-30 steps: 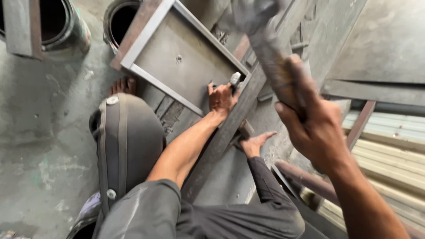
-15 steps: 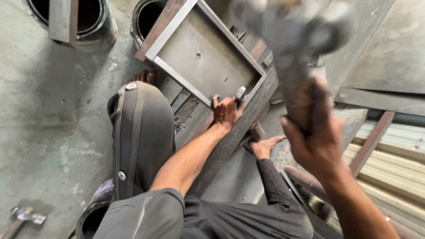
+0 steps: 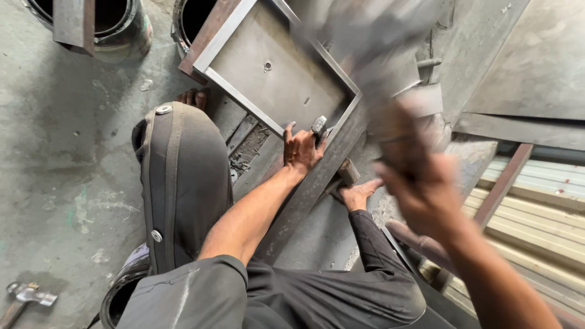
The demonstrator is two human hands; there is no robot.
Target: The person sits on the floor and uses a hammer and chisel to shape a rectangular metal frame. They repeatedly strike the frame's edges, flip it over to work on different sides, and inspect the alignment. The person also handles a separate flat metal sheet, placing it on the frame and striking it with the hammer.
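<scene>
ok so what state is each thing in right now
right hand: closed round the tool's handle
blurred grey hammer-like tool: raised, motion-blurred
long rusty steel bar: lying aslant, gripped by co-worker's hands
square grey metal frame: lying face up
small steel hammer: lying on the floor, untouched
dark round drum: open-topped

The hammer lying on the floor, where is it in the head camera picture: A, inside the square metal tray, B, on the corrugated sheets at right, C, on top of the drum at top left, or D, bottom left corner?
D: the hammer lies on the bare concrete floor at the bottom left corner, apart from the metal tray, the drums and everyone's hands.
</scene>
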